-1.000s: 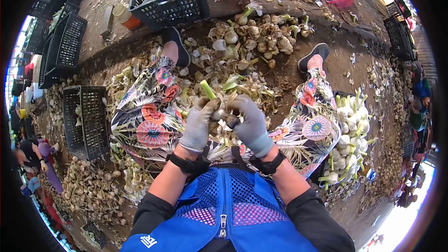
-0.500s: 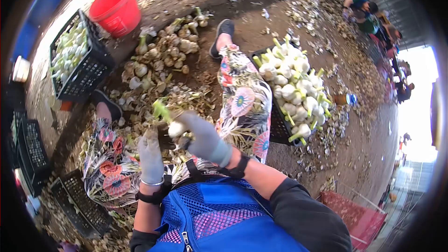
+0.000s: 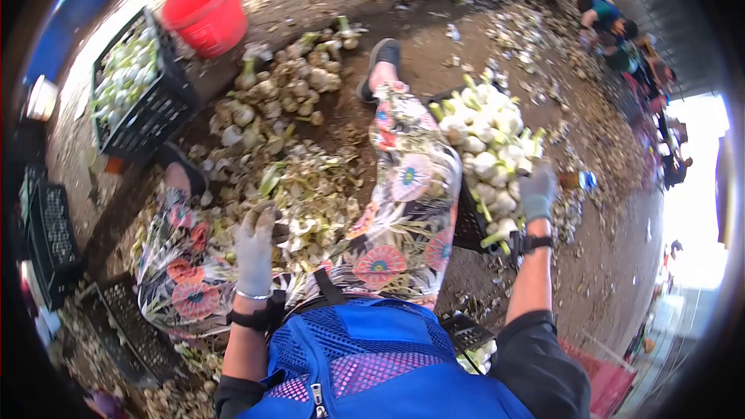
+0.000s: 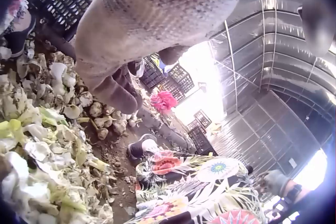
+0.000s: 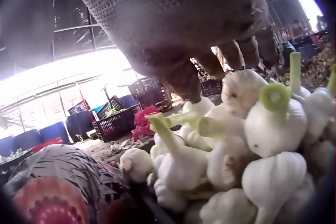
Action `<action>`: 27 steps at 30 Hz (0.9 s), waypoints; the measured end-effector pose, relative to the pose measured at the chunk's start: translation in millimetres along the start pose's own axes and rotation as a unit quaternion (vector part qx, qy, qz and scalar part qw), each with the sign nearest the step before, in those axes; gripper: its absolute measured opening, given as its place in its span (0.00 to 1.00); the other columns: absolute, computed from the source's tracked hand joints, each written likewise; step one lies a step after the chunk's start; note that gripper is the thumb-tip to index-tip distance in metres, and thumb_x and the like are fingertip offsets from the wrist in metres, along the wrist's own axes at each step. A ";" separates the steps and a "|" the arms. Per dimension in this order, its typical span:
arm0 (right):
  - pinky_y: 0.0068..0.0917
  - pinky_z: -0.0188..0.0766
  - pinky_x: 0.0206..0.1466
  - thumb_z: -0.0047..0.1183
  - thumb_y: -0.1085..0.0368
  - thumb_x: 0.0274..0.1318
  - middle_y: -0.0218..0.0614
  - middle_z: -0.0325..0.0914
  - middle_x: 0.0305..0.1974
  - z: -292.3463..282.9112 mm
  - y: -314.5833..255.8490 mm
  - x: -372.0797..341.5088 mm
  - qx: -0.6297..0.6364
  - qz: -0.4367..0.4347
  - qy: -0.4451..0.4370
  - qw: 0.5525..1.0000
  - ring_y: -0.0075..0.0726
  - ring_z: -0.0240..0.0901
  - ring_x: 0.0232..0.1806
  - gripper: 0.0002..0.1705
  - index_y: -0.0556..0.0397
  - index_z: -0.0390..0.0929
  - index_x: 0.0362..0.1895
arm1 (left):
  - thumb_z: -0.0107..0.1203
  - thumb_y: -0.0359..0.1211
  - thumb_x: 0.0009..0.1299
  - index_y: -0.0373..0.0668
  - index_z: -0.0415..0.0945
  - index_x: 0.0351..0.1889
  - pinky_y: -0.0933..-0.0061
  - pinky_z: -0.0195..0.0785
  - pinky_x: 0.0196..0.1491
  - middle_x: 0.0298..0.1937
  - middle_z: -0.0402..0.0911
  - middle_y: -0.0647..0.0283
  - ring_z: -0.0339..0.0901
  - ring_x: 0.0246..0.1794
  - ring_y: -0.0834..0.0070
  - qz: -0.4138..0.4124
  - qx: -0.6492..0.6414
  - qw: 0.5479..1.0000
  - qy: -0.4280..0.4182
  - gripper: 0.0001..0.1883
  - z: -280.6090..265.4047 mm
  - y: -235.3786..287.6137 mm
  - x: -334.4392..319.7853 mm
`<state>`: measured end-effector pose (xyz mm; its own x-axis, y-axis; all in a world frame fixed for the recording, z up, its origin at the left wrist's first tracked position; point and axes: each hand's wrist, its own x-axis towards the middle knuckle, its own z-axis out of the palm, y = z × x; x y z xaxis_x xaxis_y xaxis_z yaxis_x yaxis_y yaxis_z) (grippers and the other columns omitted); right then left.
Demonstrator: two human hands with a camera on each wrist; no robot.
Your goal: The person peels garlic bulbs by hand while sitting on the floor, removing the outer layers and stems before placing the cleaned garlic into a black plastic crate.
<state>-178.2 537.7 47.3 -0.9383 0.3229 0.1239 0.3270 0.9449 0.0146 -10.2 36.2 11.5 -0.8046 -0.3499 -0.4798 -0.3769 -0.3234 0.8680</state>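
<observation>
My gloved right hand [image 3: 537,190] is over the right side of a crate heaped with white garlic bulbs [image 3: 485,128]. In the right wrist view its fingers [image 5: 231,56] point down, slightly apart, with a garlic bulb [image 5: 241,92] right at the fingertips. Around that bulb lie other peeled bulbs with short green stems [image 5: 275,98]. My gloved left hand [image 3: 254,252] is above the floor between the legs, fingers loosely bent, and nothing shows in its grasp. Below it spreads a layer of garlic skins [image 4: 47,155]. The left wrist view shows the back of its glove [image 4: 152,19].
Unpeeled garlic bulbs [image 3: 291,85] are piled ahead between the feet. A black crate of trimmed garlic [image 3: 143,120] and a red bucket [image 3: 206,12] stand at the far left. More black crates [image 3: 50,225] are at the left. A jar [image 3: 578,180] lies right of the heaped crate.
My right hand has moved from beside the left hand, where a garlic bulb with a green stem was, rightward to the heaped crate. The left hand stays between the legs. The head view has turned right.
</observation>
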 end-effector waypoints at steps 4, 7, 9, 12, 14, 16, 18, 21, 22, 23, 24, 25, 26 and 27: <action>0.25 0.75 0.40 0.48 0.79 0.50 0.36 0.82 0.35 -26.2 -81.3 -13.3 0.435 -0.068 0.080 0.894 0.32 0.77 0.34 0.18 0.60 0.81 0.46 | 0.50 0.34 0.75 0.35 0.71 0.58 0.77 0.76 0.40 0.45 0.80 0.60 0.79 0.36 0.78 0.005 -0.020 1.000 0.023 0.17 -12.2 -10.7 14.1; 0.19 0.70 0.31 0.46 0.79 0.56 0.30 0.79 0.32 -59.3 -221.0 -49.6 0.665 -0.013 -0.130 0.735 0.20 0.72 0.29 0.15 0.57 0.82 0.45 | 0.49 0.33 0.75 0.36 0.72 0.55 0.77 0.76 0.40 0.44 0.80 0.61 0.80 0.35 0.77 -0.057 -0.044 0.997 0.041 0.15 -23.5 -25.4 30.2; 0.18 0.67 0.28 0.46 0.79 0.57 0.29 0.79 0.31 -37.2 -291.3 -52.9 0.693 -0.045 -0.245 0.677 0.18 0.71 0.27 0.16 0.57 0.82 0.46 | 0.49 0.35 0.76 0.36 0.73 0.55 0.76 0.76 0.40 0.45 0.81 0.61 0.81 0.36 0.75 -0.082 -0.065 0.993 0.053 0.15 -31.5 -36.4 39.0; 0.25 0.71 0.34 0.48 0.76 0.55 0.37 0.83 0.35 67.6 -382.3 -56.2 0.623 -0.148 -0.341 0.688 0.28 0.76 0.29 0.16 0.56 0.82 0.47 | 0.50 0.38 0.76 0.36 0.72 0.55 0.73 0.76 0.42 0.45 0.80 0.60 0.82 0.39 0.73 -0.116 -0.068 0.989 0.063 0.16 -44.8 -45.5 49.0; 0.32 0.74 0.44 0.50 0.72 0.51 0.48 0.83 0.42 128.8 -426.0 -54.9 0.425 -0.331 -0.301 0.787 0.44 0.80 0.36 0.19 0.54 0.81 0.49 | 0.48 0.40 0.77 0.35 0.71 0.57 0.72 0.76 0.44 0.47 0.79 0.59 0.82 0.40 0.72 -0.163 -0.069 0.981 0.075 0.18 -54.6 -44.6 55.1; 0.35 0.73 0.48 0.51 0.70 0.50 0.50 0.82 0.44 159.3 -461.2 -46.9 0.386 -0.330 -0.283 0.814 0.49 0.79 0.43 0.22 0.52 0.80 0.51 | 0.47 0.42 0.77 0.35 0.69 0.58 0.71 0.75 0.46 0.49 0.77 0.59 0.81 0.41 0.71 -0.167 -0.069 0.980 0.086 0.20 -60.6 -48.0 63.3; 0.38 0.72 0.53 0.51 0.69 0.48 0.52 0.80 0.47 181.5 -497.9 -37.5 0.346 -0.327 -0.264 0.839 0.53 0.77 0.49 0.24 0.51 0.79 0.54 | 0.48 0.42 0.76 0.35 0.69 0.58 0.72 0.75 0.46 0.49 0.77 0.58 0.80 0.42 0.72 -0.153 -0.085 0.979 0.105 0.21 -61.9 -49.1 70.7; 0.43 0.72 0.56 0.51 0.66 0.53 0.47 0.74 0.56 180.3 -553.6 -22.8 0.315 -0.419 -0.121 0.843 0.57 0.74 0.54 0.25 0.49 0.73 0.58 | 0.48 0.42 0.76 0.34 0.69 0.58 0.72 0.74 0.46 0.50 0.77 0.57 0.79 0.43 0.73 -0.175 -0.092 0.976 0.095 0.22 -58.3 -48.4 82.4; 0.44 0.72 0.57 0.52 0.66 0.51 0.47 0.70 0.61 174.6 -570.8 -23.5 0.194 -0.412 -0.201 0.867 0.58 0.73 0.56 0.28 0.47 0.71 0.61 | 0.48 0.42 0.76 0.34 0.69 0.58 0.72 0.74 0.46 0.50 0.78 0.57 0.79 0.44 0.73 -0.187 -0.092 0.974 0.087 0.22 -55.5 -44.8 85.1; 0.46 0.71 0.59 0.52 0.67 0.50 0.46 0.65 0.65 172.2 -584.1 -25.7 0.070 -0.398 -0.274 0.873 0.58 0.71 0.58 0.32 0.46 0.68 0.63 | 0.48 0.43 0.76 0.34 0.69 0.58 0.72 0.74 0.47 0.50 0.78 0.57 0.78 0.44 0.74 -0.189 -0.092 0.974 0.078 0.22 -54.3 -42.4 87.2; 0.46 0.71 0.59 0.52 0.67 0.50 0.46 0.65 0.65 179.8 -589.5 -25.4 0.074 -0.403 -0.276 0.870 0.58 0.71 0.58 0.32 0.46 0.68 0.63 | 0.48 0.43 0.76 0.34 0.69 0.58 0.72 0.74 0.47 0.50 0.78 0.57 0.78 0.44 0.74 -0.188 -0.092 0.974 0.085 0.22 -54.1 -40.5 88.9; 0.46 0.71 0.59 0.52 0.68 0.49 0.46 0.64 0.66 192.4 -590.3 -23.1 0.088 -0.387 -0.286 0.872 0.59 0.71 0.58 0.33 0.45 0.68 0.64 | 0.48 0.42 0.76 0.33 0.69 0.58 0.72 0.74 0.47 0.50 0.78 0.56 0.78 0.44 0.73 -0.176 -0.087 0.978 0.074 0.22 -54.6 -38.7 89.4; 0.47 0.71 0.59 0.53 0.69 0.47 0.46 0.62 0.67 197.0 -591.5 -24.5 0.100 -0.372 -0.297 0.874 0.59 0.71 0.59 0.34 0.45 0.68 0.64 | 0.48 0.42 0.76 0.33 0.70 0.58 0.72 0.74 0.48 0.50 0.78 0.56 0.79 0.44 0.73 -0.165 -0.085 0.981 0.062 0.22 -56.6 -37.5 87.9; 0.46 0.71 0.59 0.52 0.69 0.48 0.47 0.68 0.63 201.0 -586.9 -30.9 0.122 -0.354 -0.280 0.884 0.60 0.73 0.57 0.33 0.45 0.68 0.64 | 0.49 0.43 0.77 0.33 0.66 0.61 0.72 0.74 0.48 0.50 0.77 0.56 0.79 0.44 0.72 -0.176 -0.086 0.979 0.055 0.24 -61.2 -38.4 88.1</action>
<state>-363.7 -15.9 -164.5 -0.8289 -0.4423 -0.3424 -0.3343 0.8825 -0.3307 -38.5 -36.0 -72.0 -0.5808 -0.2794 -0.7646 -0.5314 -0.5814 0.6161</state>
